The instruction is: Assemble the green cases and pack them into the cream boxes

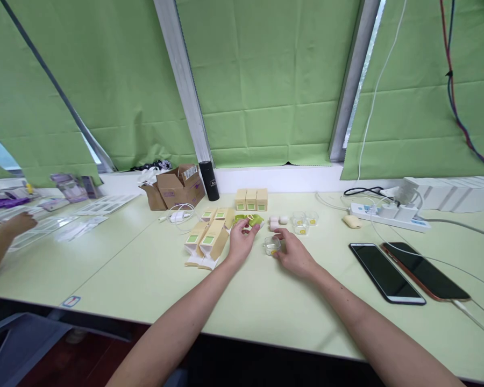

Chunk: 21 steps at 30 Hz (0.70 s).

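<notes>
Two grips rest low on the pale counter (153, 279), close together. The right grip (296, 255) is closed lightly on a small clear cup (271, 246). Thumb and forefinger hold its rim, and the cup stands on the counter at the fingertips, just left of the palm. The left grip (240, 240) is curled onto the near edge of a crumpled green packet (249, 219), which lies just beyond its fingertips and touches them. Cup and packet lie near each other, with the cup in the gap between the two grips.

Just left of the left grip lies a cluster of tan boxes (207, 239) with green labels, tipped flat and fanned out. Beyond the packet, three more tan boxes (250, 199) stand upright in a row. Just beyond the right grip sit small white blocks (277, 221), and to their right two more clear cups (305, 222), one with a yellow bit inside.

Further left and back are a white charger (177, 216), an open cardboard box (177, 187) and a black cylinder (208, 181). Well to the right of the right grip lie two phones (403, 271) side by side, with a power strip (387, 213) behind them. Far left, another person's hand (18, 223) rests on the counter.
</notes>
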Each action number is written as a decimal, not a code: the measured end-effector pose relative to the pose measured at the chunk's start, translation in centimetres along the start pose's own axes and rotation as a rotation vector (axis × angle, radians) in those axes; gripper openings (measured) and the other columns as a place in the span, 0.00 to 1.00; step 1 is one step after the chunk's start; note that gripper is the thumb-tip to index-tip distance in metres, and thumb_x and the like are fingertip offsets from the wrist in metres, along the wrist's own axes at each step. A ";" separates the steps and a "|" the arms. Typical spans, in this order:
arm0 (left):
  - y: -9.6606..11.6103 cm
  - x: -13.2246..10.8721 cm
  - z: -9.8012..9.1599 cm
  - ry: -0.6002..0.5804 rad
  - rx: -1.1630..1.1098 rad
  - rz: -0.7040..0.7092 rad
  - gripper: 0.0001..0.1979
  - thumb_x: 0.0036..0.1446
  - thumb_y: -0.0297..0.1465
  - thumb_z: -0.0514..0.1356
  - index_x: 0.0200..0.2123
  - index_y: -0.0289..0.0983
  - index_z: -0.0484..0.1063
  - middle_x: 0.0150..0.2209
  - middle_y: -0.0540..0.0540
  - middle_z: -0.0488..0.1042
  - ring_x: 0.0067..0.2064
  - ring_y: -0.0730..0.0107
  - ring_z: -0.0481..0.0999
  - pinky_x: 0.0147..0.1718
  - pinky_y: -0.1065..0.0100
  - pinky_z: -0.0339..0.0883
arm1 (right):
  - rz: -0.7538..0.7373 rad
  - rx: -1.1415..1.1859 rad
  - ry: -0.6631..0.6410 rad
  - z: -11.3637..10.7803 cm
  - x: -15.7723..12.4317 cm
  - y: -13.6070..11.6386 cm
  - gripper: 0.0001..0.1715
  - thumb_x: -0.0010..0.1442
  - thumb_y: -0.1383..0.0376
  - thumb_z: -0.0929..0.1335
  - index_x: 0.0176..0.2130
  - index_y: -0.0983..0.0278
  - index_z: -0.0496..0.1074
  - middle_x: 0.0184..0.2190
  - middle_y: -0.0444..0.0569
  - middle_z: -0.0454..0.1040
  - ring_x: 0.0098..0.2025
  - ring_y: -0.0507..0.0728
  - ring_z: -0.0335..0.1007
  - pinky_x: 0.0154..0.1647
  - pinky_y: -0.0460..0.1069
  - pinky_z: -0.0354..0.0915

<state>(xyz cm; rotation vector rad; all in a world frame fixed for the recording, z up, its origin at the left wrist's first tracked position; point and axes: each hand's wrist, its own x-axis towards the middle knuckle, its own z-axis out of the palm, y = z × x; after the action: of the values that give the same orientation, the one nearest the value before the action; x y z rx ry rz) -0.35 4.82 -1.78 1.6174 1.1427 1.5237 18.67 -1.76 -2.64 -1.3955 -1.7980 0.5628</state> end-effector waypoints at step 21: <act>0.8 0.1 -0.1 0.026 -0.075 -0.078 0.24 0.53 0.50 0.68 0.40 0.35 0.78 0.41 0.44 0.76 0.40 0.68 0.72 0.35 0.70 0.66 | 0.294 1.305 0.038 -1.2 1.2 0.2 0.26 0.63 0.44 0.66 0.46 0.60 0.79 0.38 0.54 0.82 0.39 0.62 0.78 0.45 0.59 0.74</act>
<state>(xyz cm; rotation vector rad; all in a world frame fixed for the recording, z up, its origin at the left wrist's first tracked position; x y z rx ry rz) -0.27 4.58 -0.99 1.4901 1.1358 1.5238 19.60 -0.65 -1.67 -0.6811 -0.7799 1.4820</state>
